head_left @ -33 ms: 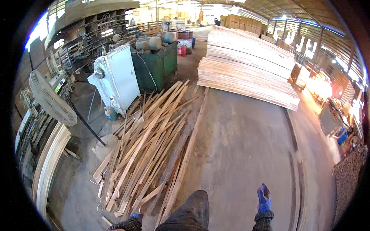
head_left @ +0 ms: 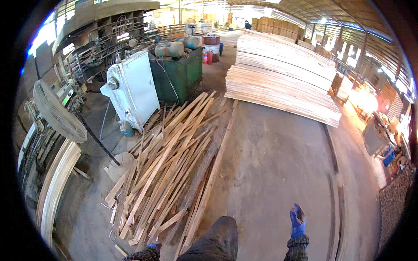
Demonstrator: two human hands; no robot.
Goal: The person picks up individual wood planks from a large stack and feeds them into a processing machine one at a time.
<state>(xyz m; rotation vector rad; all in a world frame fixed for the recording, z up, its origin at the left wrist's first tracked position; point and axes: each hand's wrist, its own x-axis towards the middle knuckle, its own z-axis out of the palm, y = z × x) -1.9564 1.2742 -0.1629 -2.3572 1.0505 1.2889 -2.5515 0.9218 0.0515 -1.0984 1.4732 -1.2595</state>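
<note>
My right hand (head_left: 298,221), in a blue work glove with darker patches, hangs over the concrete floor at the lower right. Its fingers are stretched out and nothing shows in them. Only a bit of my left hand (head_left: 154,246), also gloved in blue, appears at the lower edge, beside the near end of a loose pile of wooden strips (head_left: 170,161). The fingers of that hand cannot be made out. Between the hands my dark-trousered knee (head_left: 217,237) juts forward. One long wooden strip (head_left: 213,176) lies along the pile's right side.
A large stack of boards (head_left: 278,87) stands ahead. At left are a pedestal fan (head_left: 58,113), a white machine housing (head_left: 133,89), a green tank with motors (head_left: 176,78) and curved-looking long boards (head_left: 58,187). Dark strips (head_left: 333,209) run along the floor at right, near a cluttered bench (head_left: 379,135).
My right hand is slightly higher in the picture. The whole view has shifted a little; the wood and machines stay as they were.
</note>
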